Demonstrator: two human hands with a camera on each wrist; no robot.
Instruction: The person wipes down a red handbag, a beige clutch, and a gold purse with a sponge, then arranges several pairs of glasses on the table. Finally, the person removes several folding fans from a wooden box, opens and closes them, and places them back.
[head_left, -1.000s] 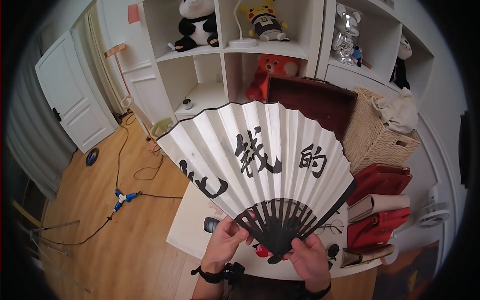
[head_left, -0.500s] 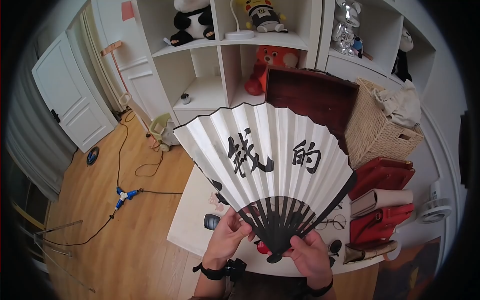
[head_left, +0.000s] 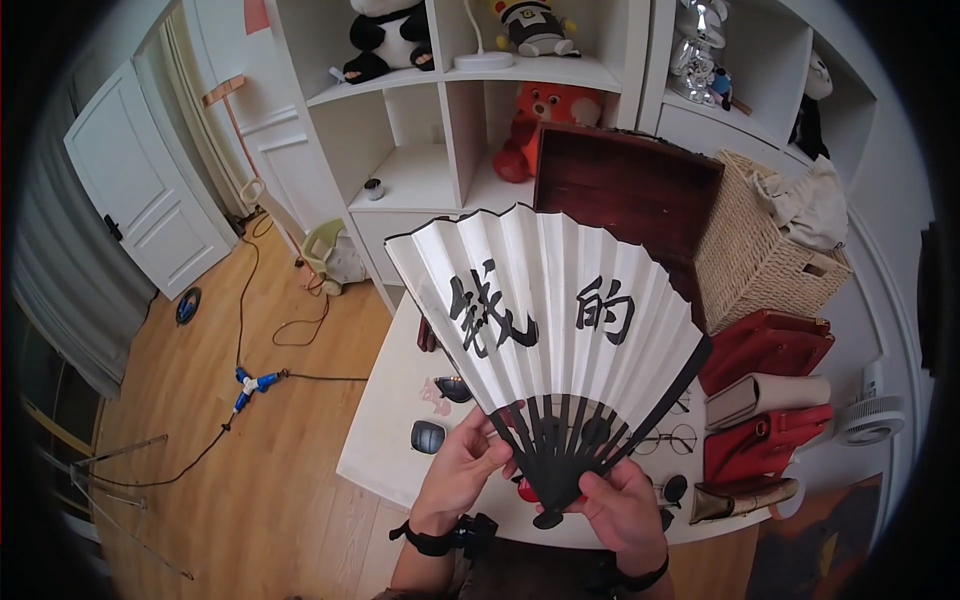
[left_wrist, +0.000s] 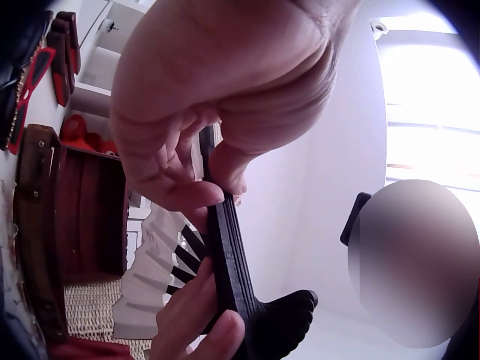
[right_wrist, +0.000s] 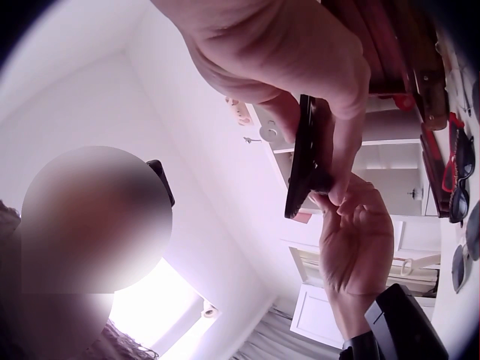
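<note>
A white folding fan [head_left: 550, 300] with two large black characters stands partly spread, its dark ribs meeting at a pivot at the bottom. My left hand [head_left: 457, 478] pinches the ribs at the fan's left edge between thumb and fingers. On the other side my right hand [head_left: 622, 508] grips the right edge low down, near the pivot, with the thumb in front. In the left wrist view several stacked dark ribs [left_wrist: 231, 255] run between the fingers. The right wrist view shows the dark outer rib [right_wrist: 302, 154] between the right thumb and fingers.
Sunglasses [head_left: 427, 436] and round eyeglasses [head_left: 680, 441] lie on the white table [head_left: 375, 440]. Behind the fan stands an open dark-red case [head_left: 625, 180]. Right of it are a woven basket [head_left: 760, 240] and several bags, including a red bag [head_left: 765, 445].
The fan's left side has folded inward to the right, and a third character at that edge has gone from sight. My left hand has shifted slightly right with it; the right hand keeps its hold.
</note>
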